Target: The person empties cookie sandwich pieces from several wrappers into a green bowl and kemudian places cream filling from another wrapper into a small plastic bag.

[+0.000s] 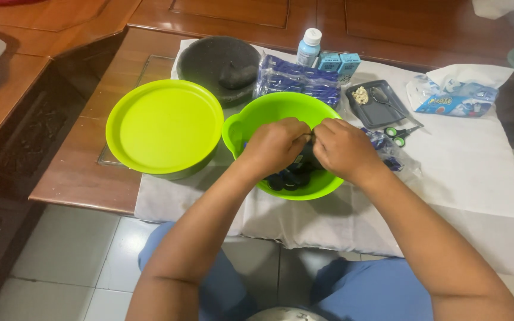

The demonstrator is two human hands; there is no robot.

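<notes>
A bowl (281,113) sits on a cloth (471,172) spread over a low table (78,172), with small round pieces (290,178) in it. Both hands, left hand (275,145) and right hand (343,148), meet over the bowl. A lid (165,126) lies just left of it. Behind stand a mortar (221,65), a packet (295,80) and a bottle (309,47). To the right lie a tray (379,107) and scissors (401,134)
</notes>
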